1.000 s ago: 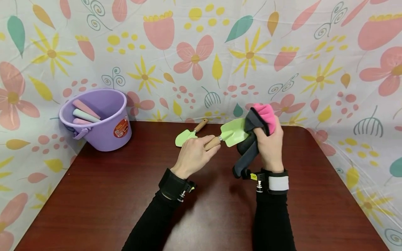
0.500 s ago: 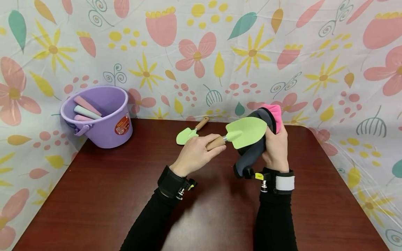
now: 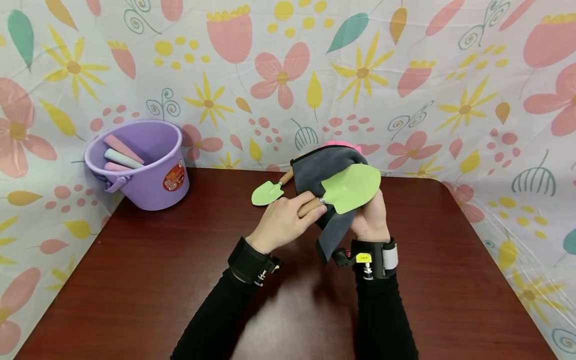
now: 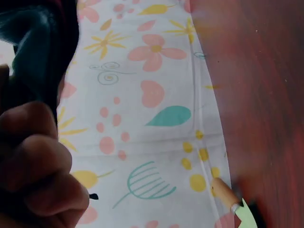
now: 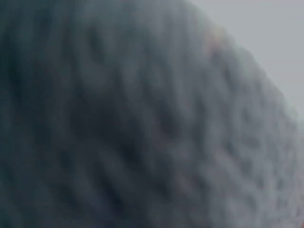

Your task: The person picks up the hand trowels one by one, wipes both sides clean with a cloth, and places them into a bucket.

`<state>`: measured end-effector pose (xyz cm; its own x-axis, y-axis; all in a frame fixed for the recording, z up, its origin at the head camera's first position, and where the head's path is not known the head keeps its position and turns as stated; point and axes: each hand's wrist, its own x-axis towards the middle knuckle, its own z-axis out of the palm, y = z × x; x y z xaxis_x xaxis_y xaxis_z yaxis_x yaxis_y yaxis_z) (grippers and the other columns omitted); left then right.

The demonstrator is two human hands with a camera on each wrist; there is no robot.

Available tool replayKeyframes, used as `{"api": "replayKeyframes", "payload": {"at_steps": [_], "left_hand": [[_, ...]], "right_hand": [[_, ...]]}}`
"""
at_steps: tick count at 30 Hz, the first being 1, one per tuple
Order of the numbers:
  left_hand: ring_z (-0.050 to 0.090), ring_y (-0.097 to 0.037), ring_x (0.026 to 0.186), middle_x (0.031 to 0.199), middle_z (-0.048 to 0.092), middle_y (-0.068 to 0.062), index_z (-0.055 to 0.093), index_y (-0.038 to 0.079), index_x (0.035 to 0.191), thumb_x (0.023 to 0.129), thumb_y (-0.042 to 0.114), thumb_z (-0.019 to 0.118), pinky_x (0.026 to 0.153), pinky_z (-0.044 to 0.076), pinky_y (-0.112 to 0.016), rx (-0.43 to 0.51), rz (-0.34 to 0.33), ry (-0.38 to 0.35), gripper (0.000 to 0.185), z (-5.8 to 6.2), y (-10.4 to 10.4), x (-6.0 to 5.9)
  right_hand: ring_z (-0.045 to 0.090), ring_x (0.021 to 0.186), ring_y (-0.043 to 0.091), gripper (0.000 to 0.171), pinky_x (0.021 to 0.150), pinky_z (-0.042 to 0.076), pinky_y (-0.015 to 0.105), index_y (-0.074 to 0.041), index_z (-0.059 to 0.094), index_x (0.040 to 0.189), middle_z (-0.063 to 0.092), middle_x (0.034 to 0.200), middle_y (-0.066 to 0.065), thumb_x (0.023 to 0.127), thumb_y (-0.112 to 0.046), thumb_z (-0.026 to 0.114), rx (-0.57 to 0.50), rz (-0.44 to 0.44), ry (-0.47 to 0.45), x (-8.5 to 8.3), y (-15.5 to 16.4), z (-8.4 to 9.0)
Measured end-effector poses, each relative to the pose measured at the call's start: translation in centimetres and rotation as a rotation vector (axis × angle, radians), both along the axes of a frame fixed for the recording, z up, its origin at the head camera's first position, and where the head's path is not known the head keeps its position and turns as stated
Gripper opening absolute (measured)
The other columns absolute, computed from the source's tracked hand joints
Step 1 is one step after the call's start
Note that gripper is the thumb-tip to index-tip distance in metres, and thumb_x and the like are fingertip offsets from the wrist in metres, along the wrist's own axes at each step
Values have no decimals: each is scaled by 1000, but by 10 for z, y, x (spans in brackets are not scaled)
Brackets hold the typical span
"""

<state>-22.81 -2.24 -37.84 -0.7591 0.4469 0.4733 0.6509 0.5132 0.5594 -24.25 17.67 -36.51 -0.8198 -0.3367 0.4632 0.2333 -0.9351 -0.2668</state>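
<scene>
My left hand [image 3: 280, 222] grips the wooden handle of a trowel; its light green blade [image 3: 353, 187] points right. Behind the blade, a dark grey cloth [image 3: 315, 170] with a black edge and some pink at the top is spread out. My right hand [image 3: 372, 220] holds this cloth from below right, its fingers mostly hidden by cloth and blade. Curled left fingers [image 4: 45, 161] show in the left wrist view. Blurred grey cloth [image 5: 142, 118] fills most of the right wrist view.
A second, smaller green trowel [image 3: 267, 193] lies on the brown table [image 3: 180, 280] near the back, its handle partly behind the cloth. At back left stands a purple bucket [image 3: 150, 195] holding pink and whitish sticks [image 3: 123, 159]. A flowered sheet [image 3: 252, 90] hangs behind.
The cloth, bunched in my right hand before, has opened out and shifted left behind the trowel blade. My right hand has moved left and lower. The left hand has barely moved.
</scene>
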Motion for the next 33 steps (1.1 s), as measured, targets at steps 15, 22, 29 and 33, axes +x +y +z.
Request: {"api": "replayKeyframes", "payload": {"at_steps": [15, 22, 29, 33], "left_hand": [[39, -9, 45, 55, 38, 8, 50, 27, 73, 98, 57, 46, 47, 34, -28, -5, 110, -37, 39, -8, -12, -13], [41, -8, 47, 56, 40, 9, 52, 28, 75, 97, 57, 48, 48, 35, -28, -5, 87, -45, 37, -7, -14, -15], [37, -10, 45, 55, 35, 8, 47, 25, 71, 97, 54, 50, 47, 30, -27, -12, 61, -66, 39, -9, -18, -16], [35, -11, 45, 56, 32, 8, 43, 24, 69, 96, 58, 49, 48, 27, -27, -20, 68, -70, 44, -11, -20, -16]], "right_hand": [[61, 97, 27, 37, 93, 46, 36, 3, 62, 109, 62, 96, 13, 107, -26, 40, -44, 27, -103, -7, -18, 9], [62, 100, 28, 32, 101, 42, 37, 1, 60, 113, 62, 95, 14, 106, -25, 45, -54, -19, -169, -4, -16, 11], [50, 125, 29, 31, 114, 23, 36, 1, 50, 128, 55, 128, 16, 107, -20, 41, -125, -90, -156, -2, -7, 14], [48, 122, 31, 30, 114, 23, 36, 2, 47, 128, 50, 128, 17, 107, -17, 39, -219, -134, -100, -6, 1, 19]]}}
